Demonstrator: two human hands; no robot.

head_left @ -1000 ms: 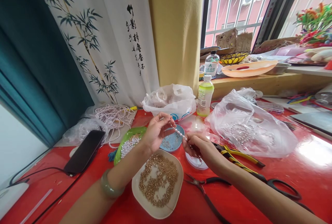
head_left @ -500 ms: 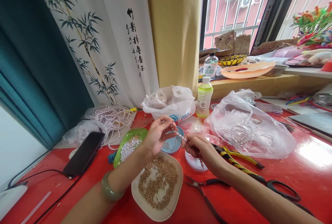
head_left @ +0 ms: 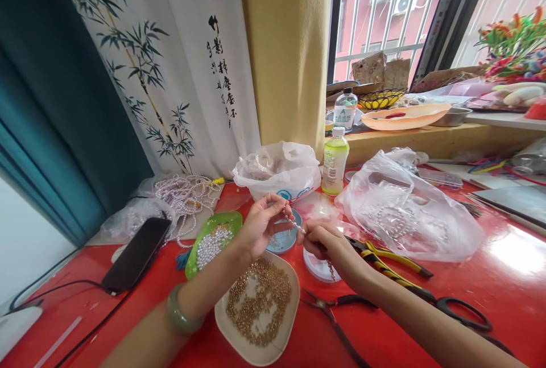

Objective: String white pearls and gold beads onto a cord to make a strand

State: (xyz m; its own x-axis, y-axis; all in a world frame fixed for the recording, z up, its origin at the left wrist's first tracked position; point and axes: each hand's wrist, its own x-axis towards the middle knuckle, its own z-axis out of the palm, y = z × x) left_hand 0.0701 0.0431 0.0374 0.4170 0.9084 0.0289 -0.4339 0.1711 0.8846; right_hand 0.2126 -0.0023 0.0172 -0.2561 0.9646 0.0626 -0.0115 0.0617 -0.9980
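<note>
A short beaded strand [head_left: 294, 222] stretches between my two hands. My left hand [head_left: 263, 223] pinches its upper left end between thumb and fingertips, a jade-like bangle on that wrist. With fingers curled, my right hand [head_left: 321, 239] grips the other end, and a reddish tail of the strand hangs below it. Under the strand sits a blue dish [head_left: 282, 238] with small metal pieces. Below my left hand stands a cream tray [head_left: 222, 305] of gold beads [head_left: 260, 300]. A round white lid-like dish [head_left: 322, 265] lies beneath my right hand.
Left of my hands are a green dish [head_left: 234, 221] of pearls, a black phone [head_left: 137, 253] and bead strings [head_left: 187, 194]. Pliers [head_left: 326, 303], yellow-handled pliers [head_left: 398, 257] and scissors [head_left: 463, 314] lie to the right. Plastic bags [head_left: 409, 214] and a bottle [head_left: 335, 163] stand behind.
Both hands keep hold of the beaded strand. My left hand has shifted very slightly; the view has moved a little, and the things on the table stay put.
</note>
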